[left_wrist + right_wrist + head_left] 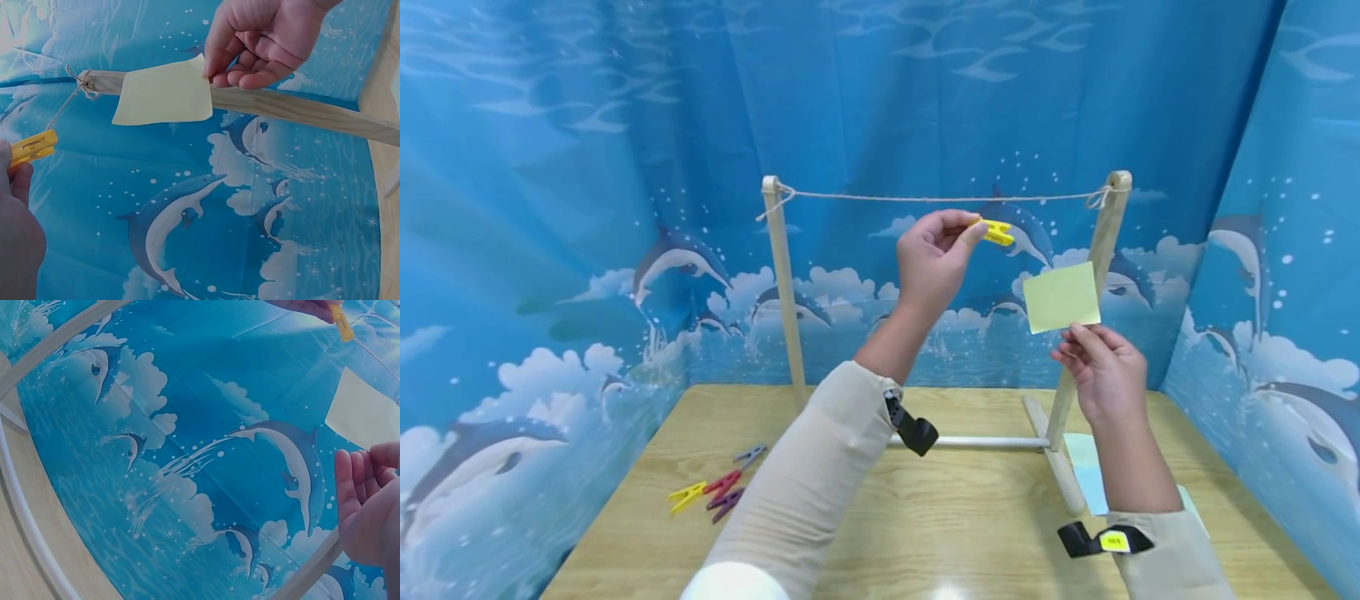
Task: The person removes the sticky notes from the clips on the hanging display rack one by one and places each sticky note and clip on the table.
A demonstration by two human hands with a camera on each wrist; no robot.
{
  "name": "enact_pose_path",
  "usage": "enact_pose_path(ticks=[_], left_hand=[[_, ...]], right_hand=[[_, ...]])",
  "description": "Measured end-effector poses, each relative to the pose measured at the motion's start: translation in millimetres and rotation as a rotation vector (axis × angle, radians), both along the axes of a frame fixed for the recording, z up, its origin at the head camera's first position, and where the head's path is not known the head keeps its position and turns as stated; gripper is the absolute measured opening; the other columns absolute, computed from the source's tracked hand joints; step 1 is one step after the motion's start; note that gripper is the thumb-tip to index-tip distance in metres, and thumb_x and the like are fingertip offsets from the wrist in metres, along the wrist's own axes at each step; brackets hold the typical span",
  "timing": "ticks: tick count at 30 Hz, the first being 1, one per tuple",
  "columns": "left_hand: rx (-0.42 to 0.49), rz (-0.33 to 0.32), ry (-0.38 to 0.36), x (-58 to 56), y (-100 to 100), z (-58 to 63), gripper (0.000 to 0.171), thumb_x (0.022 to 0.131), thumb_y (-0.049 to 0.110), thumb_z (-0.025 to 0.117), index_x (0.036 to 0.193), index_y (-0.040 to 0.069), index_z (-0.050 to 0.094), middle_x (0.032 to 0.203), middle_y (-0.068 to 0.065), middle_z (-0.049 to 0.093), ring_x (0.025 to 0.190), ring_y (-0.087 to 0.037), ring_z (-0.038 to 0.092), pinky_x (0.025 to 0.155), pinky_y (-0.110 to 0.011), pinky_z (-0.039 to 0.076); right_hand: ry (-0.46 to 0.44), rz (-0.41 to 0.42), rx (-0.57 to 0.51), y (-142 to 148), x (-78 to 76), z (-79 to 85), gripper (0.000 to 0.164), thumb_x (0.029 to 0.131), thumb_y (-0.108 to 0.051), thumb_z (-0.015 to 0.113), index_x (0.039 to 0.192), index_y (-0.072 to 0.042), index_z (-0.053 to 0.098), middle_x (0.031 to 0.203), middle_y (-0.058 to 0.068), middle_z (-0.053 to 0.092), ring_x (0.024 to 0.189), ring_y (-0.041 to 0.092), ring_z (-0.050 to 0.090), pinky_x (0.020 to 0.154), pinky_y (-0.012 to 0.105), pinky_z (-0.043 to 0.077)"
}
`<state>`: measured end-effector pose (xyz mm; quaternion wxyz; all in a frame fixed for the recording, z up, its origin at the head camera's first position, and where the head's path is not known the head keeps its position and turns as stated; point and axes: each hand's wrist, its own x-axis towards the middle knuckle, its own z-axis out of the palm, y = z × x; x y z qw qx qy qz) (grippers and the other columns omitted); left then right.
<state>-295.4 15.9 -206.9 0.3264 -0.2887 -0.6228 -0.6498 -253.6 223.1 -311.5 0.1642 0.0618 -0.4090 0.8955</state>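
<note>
My left hand (934, 258) pinches a yellow clothespin (997, 232) between thumb and fingers, a little below the string (925, 199). In the left wrist view the same clothespin (32, 150) points toward the middle. My right hand (1108, 371) holds a pale yellow-green paper note (1062, 297) by its lower edge, in front of the right wooden post (1105, 237). Paper and clothespin are apart from each other and from the string. From the right wrist, the note (365, 412) shows only in part, cut off by the frame edge.
The string is tied between the left post (786, 292) and the right post. On the wooden table (925, 517) lie several clothespins, including a red one (722, 482), at the left. More paper notes (1086, 471) lie at the right, partly behind my right arm. A white crossbar (985, 442) runs low.
</note>
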Motion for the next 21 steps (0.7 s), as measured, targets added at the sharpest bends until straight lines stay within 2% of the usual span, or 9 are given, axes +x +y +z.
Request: enact_pose_path(ticks=[8, 14, 21], left_hand=[[-0.003, -0.014, -0.016, -5.3, -11, -23.4, 0.019, 0.089, 0.009, 0.070, 0.102, -0.005, 0.068, 0.101, -0.013, 0.068, 0.088, -0.014, 0.068, 0.080, -0.025, 0.057], [0.000, -0.012, -0.052, -9.1, -16, -34.0, 0.021, 0.089, 0.009, 0.071, 0.105, -0.005, 0.068, 0.103, -0.013, 0.069, 0.090, -0.016, 0.068, 0.081, -0.025, 0.057], [0.014, -0.039, -0.096, -7.5, -24, -45.3, 0.025, 0.088, 0.012, 0.072, 0.107, -0.003, 0.068, 0.101, -0.011, 0.070, 0.089, -0.016, 0.068, 0.081, -0.028, 0.057]], right_hand=[[-0.012, -0.004, 0.027, 0, 3.6, -5.8, 0.010, 0.086, -0.004, 0.073, 0.086, 0.003, 0.066, 0.077, 0.011, 0.067, 0.068, 0.018, 0.067, 0.067, 0.029, 0.060], [-0.030, -0.009, 0.030, -1, 3.2, -8.4, 0.010, 0.086, -0.004, 0.074, 0.086, 0.002, 0.066, 0.077, 0.011, 0.067, 0.068, 0.018, 0.066, 0.067, 0.029, 0.060], [-0.041, -0.031, 0.057, 0, 3.8, -12.5, 0.010, 0.086, -0.005, 0.074, 0.086, 0.001, 0.066, 0.077, 0.010, 0.067, 0.069, 0.017, 0.067, 0.067, 0.029, 0.060]])
